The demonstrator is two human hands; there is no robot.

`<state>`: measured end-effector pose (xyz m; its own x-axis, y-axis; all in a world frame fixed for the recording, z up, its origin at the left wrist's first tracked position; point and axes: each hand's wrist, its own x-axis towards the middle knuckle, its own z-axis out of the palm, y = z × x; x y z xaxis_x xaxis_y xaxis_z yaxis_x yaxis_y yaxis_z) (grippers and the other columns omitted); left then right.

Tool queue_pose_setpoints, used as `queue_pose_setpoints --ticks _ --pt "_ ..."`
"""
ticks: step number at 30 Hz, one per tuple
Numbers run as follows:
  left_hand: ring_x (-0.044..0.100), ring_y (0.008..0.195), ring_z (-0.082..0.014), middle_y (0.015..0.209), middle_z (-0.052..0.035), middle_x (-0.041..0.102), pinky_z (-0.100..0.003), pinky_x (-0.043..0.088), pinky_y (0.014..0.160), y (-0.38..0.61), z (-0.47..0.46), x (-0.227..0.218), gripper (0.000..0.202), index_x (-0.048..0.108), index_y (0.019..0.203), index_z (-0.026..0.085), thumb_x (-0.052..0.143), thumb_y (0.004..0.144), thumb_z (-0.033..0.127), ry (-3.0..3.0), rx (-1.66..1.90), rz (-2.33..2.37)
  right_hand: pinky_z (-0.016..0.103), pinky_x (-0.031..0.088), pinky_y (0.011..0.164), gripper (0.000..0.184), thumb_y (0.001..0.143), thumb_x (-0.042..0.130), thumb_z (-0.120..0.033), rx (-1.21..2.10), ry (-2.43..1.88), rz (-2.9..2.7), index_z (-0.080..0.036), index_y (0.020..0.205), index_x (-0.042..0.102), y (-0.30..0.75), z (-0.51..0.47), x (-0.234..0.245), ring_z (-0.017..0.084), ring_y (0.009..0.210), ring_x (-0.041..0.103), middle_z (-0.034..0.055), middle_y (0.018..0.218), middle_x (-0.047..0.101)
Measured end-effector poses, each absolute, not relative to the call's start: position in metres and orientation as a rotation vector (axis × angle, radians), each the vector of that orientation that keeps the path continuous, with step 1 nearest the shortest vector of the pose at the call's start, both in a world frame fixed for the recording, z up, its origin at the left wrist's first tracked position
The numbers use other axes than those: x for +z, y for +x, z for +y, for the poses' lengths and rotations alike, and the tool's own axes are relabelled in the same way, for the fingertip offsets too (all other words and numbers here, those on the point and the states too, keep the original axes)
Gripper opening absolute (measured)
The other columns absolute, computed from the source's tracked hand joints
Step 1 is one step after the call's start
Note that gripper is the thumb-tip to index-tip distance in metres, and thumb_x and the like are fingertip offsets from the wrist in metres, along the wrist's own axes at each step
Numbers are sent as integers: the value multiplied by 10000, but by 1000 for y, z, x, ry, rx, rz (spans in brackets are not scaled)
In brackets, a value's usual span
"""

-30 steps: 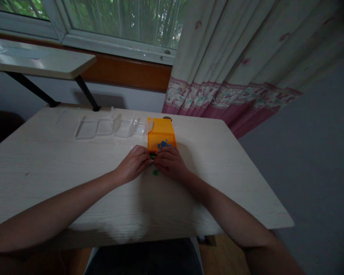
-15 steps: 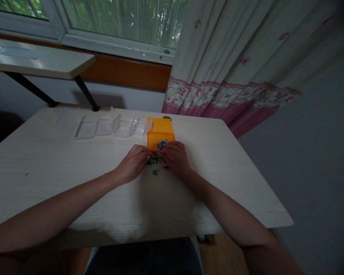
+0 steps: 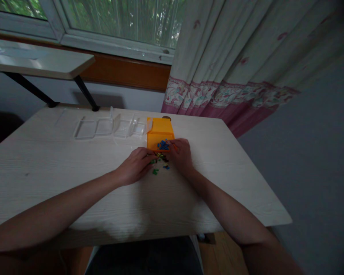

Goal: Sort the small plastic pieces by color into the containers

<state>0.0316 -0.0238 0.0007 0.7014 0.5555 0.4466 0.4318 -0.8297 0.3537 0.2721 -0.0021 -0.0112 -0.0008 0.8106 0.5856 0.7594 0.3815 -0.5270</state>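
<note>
An open yellow plastic box (image 3: 152, 144) lies on the table with its lid folded back. Several small blue pieces (image 3: 162, 145) are heaped in its front part. My right hand (image 3: 182, 156) is at the box's front right corner, fingers pinched beside the blue pieces; whatever is between the tips is too small to make out. Just in front of the box lies a loose pile of small dark and yellow pieces (image 3: 161, 156). My left hand (image 3: 135, 165) touches the pile's left side with its fingers drawn together, their tips partly hidden. Nearer to me are small green pieces (image 3: 155, 172) and a few blue ones (image 3: 166, 167).
Several clear plastic cases (image 3: 86, 130) with raised lids stand in a row left of the yellow box. A round dark object (image 3: 166, 118) sits behind it. A raised shelf (image 3: 46, 63) on black legs is at the back left, and a curtain (image 3: 212, 93) hangs behind.
My right hand has moved from the pile to the box's front right corner. More blue pieces show in the box, and the pile is more exposed. The left hand has barely shifted.
</note>
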Motion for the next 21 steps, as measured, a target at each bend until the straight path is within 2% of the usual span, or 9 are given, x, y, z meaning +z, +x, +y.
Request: queue_pose_setpoints --ticks 5,13,17,21 --pt "527 1151 -278 1209 -133 586 -480 473 1003 38 -27 1 316 632 1231 190 529 937 239 2807 786 707 386 463 912 354 972 501 -469 58 -1356 -1775 -219 935 748 271 -3 -10 207 908 629 46 898 739" --pt "489 1203 -309 1307 -112 561 -515 455 1020 48 -30 -5 394 606 1318 282 570 926 285 2918 652 694 388 482 879 361 965 511 -476 27 -1292 -1749 -211 893 745 269 -2 -10 213 881 632 60 867 733" --pt "498 1194 -298 1293 -102 571 -506 459 1009 46 -30 -4 355 640 1269 304 568 923 268 2917 660 686 386 481 884 365 964 510 -485 29 -1293 -1752 -216 898 746 269 -3 -9 209 884 638 56 865 734" --pt "517 1155 -286 1224 -104 595 -482 471 995 43 -28 -2 278 696 1157 265 560 915 251 2896 718 722 386 480 880 358 963 510 -486 34 -1299 -1765 -225 896 747 269 -2 -11 207 881 638 51 869 729"
